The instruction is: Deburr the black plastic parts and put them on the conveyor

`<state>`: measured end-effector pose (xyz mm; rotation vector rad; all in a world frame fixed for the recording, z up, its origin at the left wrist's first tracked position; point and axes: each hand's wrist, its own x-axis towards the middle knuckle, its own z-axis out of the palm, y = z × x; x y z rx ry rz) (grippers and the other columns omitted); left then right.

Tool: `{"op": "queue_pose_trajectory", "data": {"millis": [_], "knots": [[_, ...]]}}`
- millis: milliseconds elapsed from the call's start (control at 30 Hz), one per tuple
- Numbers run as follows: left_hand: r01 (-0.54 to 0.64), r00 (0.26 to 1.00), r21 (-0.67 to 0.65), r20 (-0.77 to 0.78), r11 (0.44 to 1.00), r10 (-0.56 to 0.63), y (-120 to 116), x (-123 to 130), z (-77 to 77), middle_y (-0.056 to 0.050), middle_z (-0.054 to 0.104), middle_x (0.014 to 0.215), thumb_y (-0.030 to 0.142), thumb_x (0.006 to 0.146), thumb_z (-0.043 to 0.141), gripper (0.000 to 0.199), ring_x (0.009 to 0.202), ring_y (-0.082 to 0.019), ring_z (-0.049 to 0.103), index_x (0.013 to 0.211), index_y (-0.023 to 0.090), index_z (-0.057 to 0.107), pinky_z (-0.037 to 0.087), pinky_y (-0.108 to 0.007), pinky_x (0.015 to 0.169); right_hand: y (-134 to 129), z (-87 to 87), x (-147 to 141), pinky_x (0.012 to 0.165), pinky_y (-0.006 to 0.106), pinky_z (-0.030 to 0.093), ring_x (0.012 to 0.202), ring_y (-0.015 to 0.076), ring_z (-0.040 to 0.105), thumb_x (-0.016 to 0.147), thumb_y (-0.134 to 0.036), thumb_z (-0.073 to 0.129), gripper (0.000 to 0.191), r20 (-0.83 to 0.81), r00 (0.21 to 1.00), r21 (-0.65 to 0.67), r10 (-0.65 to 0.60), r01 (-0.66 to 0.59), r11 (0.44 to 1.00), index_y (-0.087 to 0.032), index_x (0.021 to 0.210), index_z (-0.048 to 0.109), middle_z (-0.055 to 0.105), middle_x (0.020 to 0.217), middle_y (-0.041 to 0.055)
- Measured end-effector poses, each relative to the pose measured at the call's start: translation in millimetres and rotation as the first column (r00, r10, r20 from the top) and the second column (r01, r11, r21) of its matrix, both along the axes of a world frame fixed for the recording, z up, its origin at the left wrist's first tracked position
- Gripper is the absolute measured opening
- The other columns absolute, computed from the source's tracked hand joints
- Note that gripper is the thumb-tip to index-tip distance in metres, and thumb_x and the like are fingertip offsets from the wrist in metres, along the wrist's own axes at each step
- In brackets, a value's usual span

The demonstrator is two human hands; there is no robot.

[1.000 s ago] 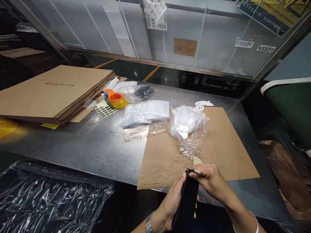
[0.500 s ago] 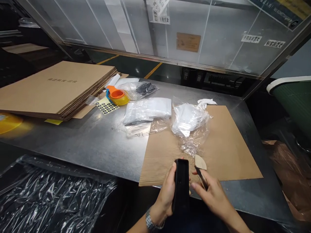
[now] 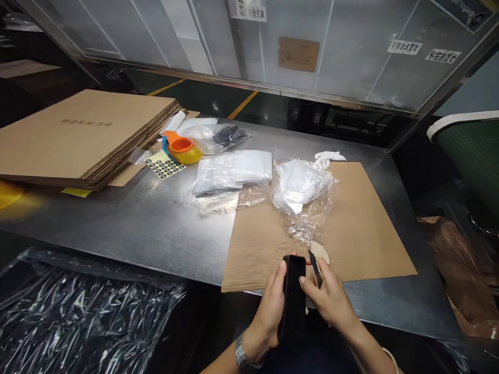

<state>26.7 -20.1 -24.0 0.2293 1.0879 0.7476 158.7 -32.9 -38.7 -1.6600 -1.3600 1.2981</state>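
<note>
Place: a factory workshop, at a packing or assembly station
Metal bench (image 3: 167, 249): grey worktop reaching beyond the fingers (image 3: 277, 283) and out to both sides
Cardboard stack (image 3: 97, 130): flat brown sheets, printed on top, well to the left of the fingers
Clear bags (image 3: 241, 169) and sticker sheet (image 3: 165, 165): ahead of the fingers, the sheet farther left
Framed panel (image 3: 218, 47): Chinese-labelled, well beyond the fingers
Green floor (image 3: 206, 101): yellow-lined, under the panel's lower edge

Black hollow case (image 3: 293, 298) tilted beside 1 slim tool (image 3: 315, 268)
</note>
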Motion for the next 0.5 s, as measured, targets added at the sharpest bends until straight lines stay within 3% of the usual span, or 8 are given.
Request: {"op": "queue_pose_trajectory", "data": {"millis": [67, 233, 367, 500], "knots": [[0.042, 0.998, 0.005, 0.039, 0.999, -0.043, -1.5, 0.1, -1.8, -0.002, 0.062, 0.067, 0.053, 0.083, 0.046, 0.053, 0.044, -0.011, 0.054, 0.125, 0.020, 0.048, 0.048, -0.023, 0.040, 7.7, -1.7, 3.2, 0.046, 0.020, 0.032, 0.047, 0.0082, 0.042, 0.082, -0.038, 0.052, 0.022, -0.012, 1.000, 0.003, 0.010, -0.010, 1.000, -0.017, 0.089, 0.055, 0.047, 0.055, -0.0063], [0.120, 0.980, -0.047, 0.163, 0.992, -0.111, -1.2, -4.3, -5.5, -0.003, 0.061, 0.061, 0.055, 0.085, 0.039, 0.057, 0.045, -0.013, 0.056, 0.130, 0.020, 0.042, 0.049, -0.023, 0.040, 20.8, -4.9, 5.9, 0.041, 0.020, 0.029, 0.040, 0.0073, 0.036, 0.082, -0.054, 0.046, 0.043, -0.004, 1.000, -0.017, 0.025, -0.025, 1.000, -0.018, 0.058, 0.046, 0.041, 0.042, -0.0055], [0.190, 0.953, -0.079, 0.253, 0.979, -0.165, -0.4, -9.7, -10.5, -0.004, 0.063, 0.063, 0.056, 0.085, 0.038, 0.056, 0.047, -0.014, 0.058, 0.127, 0.020, 0.047, 0.050, -0.024, 0.043, 26.6, -15.0, 17.0, 0.040, 0.021, 0.028, 0.038, 0.0085, 0.034, 0.084, -0.062, 0.032, 0.051, 0.117, 0.989, -0.002, -0.089, 0.090, 0.996, -0.018, 0.065, 0.049, 0.037, 0.041, -0.0067], [0.196, 0.952, -0.099, 0.259, 0.976, -0.165, 3.1, -11.5, -14.8, -0.008, 0.064, 0.063, 0.061, 0.083, 0.037, 0.063, 0.047, -0.014, 0.059, 0.085, 0.006, 0.067, 0.052, -0.026, 0.049, 31.0, -26.5, 55.5, 0.050, 0.023, 0.034, 0.050, 0.0131, 0.047, 0.082, -0.061, 0.036, 0.048, 0.377, 0.897, 0.092, -0.230, 0.211, 0.973, -0.018, 0.080, 0.056, 0.052, 0.056, -0.0014]]}}
